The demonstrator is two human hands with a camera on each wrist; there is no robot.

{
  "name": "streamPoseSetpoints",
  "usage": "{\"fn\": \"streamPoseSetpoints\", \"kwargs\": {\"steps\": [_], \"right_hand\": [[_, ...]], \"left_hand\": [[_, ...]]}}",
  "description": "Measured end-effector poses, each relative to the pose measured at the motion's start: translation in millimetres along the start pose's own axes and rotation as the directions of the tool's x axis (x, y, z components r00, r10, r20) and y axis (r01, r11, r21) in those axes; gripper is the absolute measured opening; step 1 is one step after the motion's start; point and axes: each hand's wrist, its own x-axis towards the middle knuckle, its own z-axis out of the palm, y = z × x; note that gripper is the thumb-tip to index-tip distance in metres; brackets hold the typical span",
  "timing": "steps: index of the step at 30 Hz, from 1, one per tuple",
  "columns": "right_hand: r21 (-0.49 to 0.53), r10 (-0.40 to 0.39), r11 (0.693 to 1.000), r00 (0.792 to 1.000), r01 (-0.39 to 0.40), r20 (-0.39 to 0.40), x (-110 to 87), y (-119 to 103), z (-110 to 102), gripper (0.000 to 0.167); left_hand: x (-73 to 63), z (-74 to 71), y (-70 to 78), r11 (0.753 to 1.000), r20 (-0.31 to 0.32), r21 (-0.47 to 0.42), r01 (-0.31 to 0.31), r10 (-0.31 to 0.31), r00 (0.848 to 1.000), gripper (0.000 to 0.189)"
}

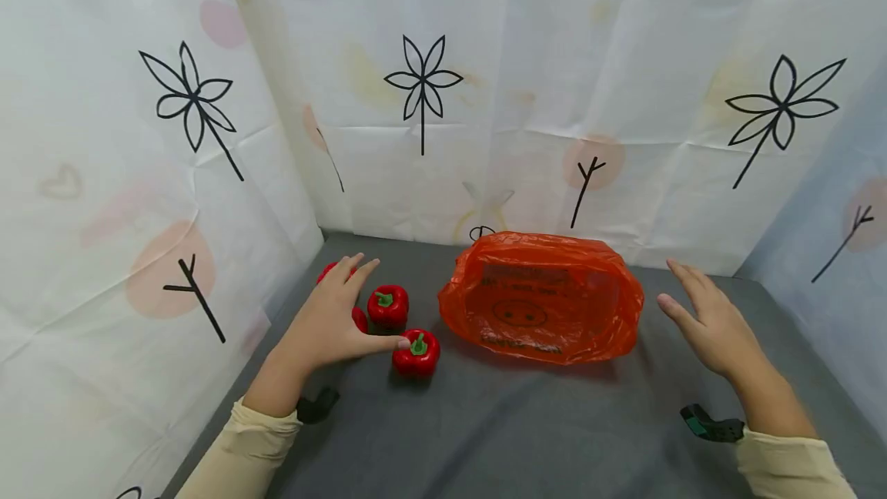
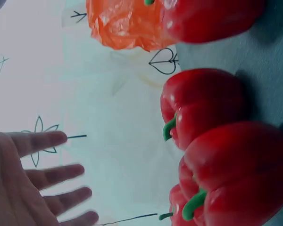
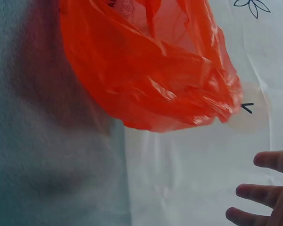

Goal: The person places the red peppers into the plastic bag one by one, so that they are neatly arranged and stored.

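An orange-red plastic bag (image 1: pixel 624 306) stands on the grey table with its mouth spread wide; faint print shows inside. To its left are several red bell peppers (image 1: pixel 389 310) with green stems, some partly hidden behind my left hand (image 1: pixel 329 326). That hand hovers over them, fingers spread and thumb by the front pepper (image 1: pixel 418 364); whether the thumb touches it I cannot tell. In the left wrist view the peppers (image 2: pixel 207 103) stand apart from the straight fingers. My right hand (image 1: pixel 717 333) is raised right of the bag, fingers extended, holding nothing.
A white cloth (image 1: pixel 513 175) printed with flowers and twigs hangs behind the table and along both sides. The grey tabletop (image 1: pixel 499 437) stretches toward me in front of the bag. Dark bands (image 1: pixel 714 426) sit at both wrists.
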Motion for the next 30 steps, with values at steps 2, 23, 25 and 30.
{"fn": "streamPoseSetpoints", "kwargs": {"steps": [2, 23, 25, 30], "right_hand": [[0.052, 0.001, 0.999, 1.000, 0.000, -0.015, 1.5, -1, 7, 0.067], [0.647, 0.268, 0.753, 0.954, -0.122, -0.133, 20.4, -12, 65, 0.043], [0.656, 0.280, 0.743, 0.951, -0.129, -0.129, 22.6, -13, 66, 0.044], [0.671, 0.290, 0.730, 0.948, -0.130, -0.133, 28.6, -15, 66, 0.045]], "left_hand": [[-5.6, 3.8, 3.2, 0.998, -0.009, -0.062, -0.027, 0.027, 1.000, 0.119], [-35.6, 51.7, 6.8, 0.959, -0.047, -0.281, -0.028, 0.016, 0.999, 0.080], [-36.0, 55.7, 5.7, 0.949, -0.034, -0.313, -0.031, 0.021, 0.999, 0.077], [-36.0, 64.3, 3.2, 0.932, -0.028, -0.361, -0.027, 0.018, 0.999, 0.076]]}}
